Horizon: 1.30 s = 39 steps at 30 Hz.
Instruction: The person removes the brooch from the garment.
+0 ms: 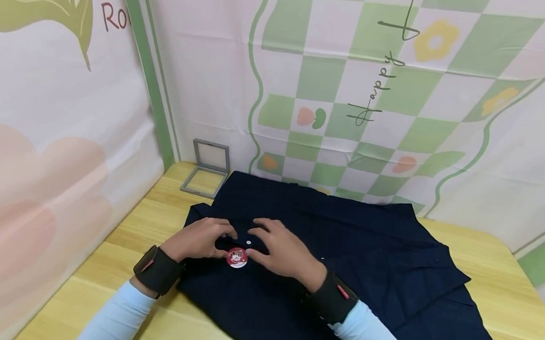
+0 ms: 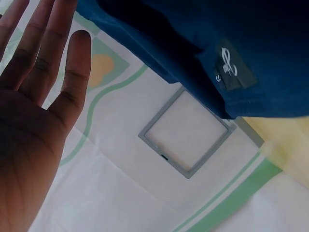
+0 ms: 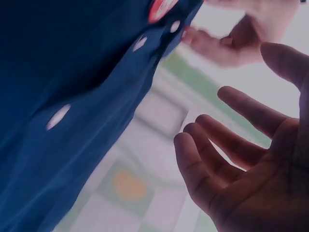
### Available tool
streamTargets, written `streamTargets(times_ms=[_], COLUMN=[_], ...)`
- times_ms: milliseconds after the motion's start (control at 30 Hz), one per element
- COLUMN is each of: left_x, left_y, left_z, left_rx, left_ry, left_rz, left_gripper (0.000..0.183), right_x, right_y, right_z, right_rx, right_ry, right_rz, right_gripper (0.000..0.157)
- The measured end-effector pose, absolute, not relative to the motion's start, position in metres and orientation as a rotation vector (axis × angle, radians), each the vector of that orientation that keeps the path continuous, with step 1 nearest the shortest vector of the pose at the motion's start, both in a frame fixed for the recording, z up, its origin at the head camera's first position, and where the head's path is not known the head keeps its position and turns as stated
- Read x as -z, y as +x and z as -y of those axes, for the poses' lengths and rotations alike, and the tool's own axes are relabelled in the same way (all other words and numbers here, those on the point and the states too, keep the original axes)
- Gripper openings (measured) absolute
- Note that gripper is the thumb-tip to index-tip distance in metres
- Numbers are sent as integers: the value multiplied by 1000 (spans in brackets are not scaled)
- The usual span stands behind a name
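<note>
A navy garment (image 1: 387, 278) with white buttons (image 3: 59, 117) lies spread over the table. On its left part sits a round red badge (image 1: 237, 258) with a white cartoon figure. Just left of the badge is my left hand (image 1: 201, 241), its thumb at the badge's edge; the left wrist view shows its fingers fairly straight and holding nothing. To the badge's right, my right hand (image 1: 284, 250) hovers over the cloth with fingers apart and loosely bent, thumb near the rim. A dark label (image 2: 235, 65) shows inside the garment in the left wrist view.
A grey square hinged frame (image 1: 204, 182) stands opened in the table's back left corner. Printed cloth (image 1: 332, 91) hangs as a wall behind, and another printed cloth (image 1: 59, 179) hangs along the left. Bare wooden table (image 1: 129, 250) shows left of the garment.
</note>
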<state>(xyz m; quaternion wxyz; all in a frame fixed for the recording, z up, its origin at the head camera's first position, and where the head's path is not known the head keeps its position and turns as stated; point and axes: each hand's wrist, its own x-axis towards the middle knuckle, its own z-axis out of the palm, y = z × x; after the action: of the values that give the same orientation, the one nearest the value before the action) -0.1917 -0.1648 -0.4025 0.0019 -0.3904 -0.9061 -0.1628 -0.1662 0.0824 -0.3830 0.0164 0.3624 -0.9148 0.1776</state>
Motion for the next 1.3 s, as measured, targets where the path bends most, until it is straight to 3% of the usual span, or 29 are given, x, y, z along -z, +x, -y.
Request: streamTargets(times_ms=[267,533,933,1300], left_x=[408,413,410,397], left_y=[-189,-183,-182,-190], left_z=[170,172,174,168], left_rx=[485,539,583,902], left_ry=[-1214,-1223,-1274,-1316], left_rz=[2863,2919,2896,2882], left_gripper=[28,14,15,11], right_x=[398,422,427,422], right_y=[-165,-161,-163,-171], right_z=[-46,-39,-32,-44], right_rx=[-646,-804,-873,-789], right_ry=[1258,1232,1249,1273], right_rz=[2873,2898,2924,2973], right_gripper=[40,25,16,19])
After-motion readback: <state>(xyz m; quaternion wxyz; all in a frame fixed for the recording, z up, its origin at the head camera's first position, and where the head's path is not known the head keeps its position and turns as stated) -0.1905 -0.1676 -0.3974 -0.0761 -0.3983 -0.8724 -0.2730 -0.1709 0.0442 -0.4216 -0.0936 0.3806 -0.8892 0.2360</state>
